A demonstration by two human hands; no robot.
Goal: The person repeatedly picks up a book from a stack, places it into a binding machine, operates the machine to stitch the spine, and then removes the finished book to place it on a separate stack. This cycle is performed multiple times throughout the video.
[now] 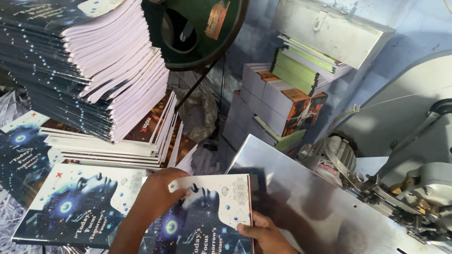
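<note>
The left hand (pixel 160 196) lies flat on the dark booklet (pixel 203 231) and the right hand (pixel 265 241) pinches its right edge, so both should keep it square against the steel plate (pixel 336 225) just beside.

Both bare forearms rise from the lower edge of the view and lean toward each other. The left hand (pixel 160 194) lies palm down with its back to the camera, wrist straight, fingers stretched forward and slightly spread, the fingertips (pixel 181 192) pressed flat against what is under them. The right hand (pixel 260 238) sits lower and further right, wrist bent inward, its fingers curled and the thumb tucked along an edge in a light pinch. The two hands are near each other but apart.
</note>
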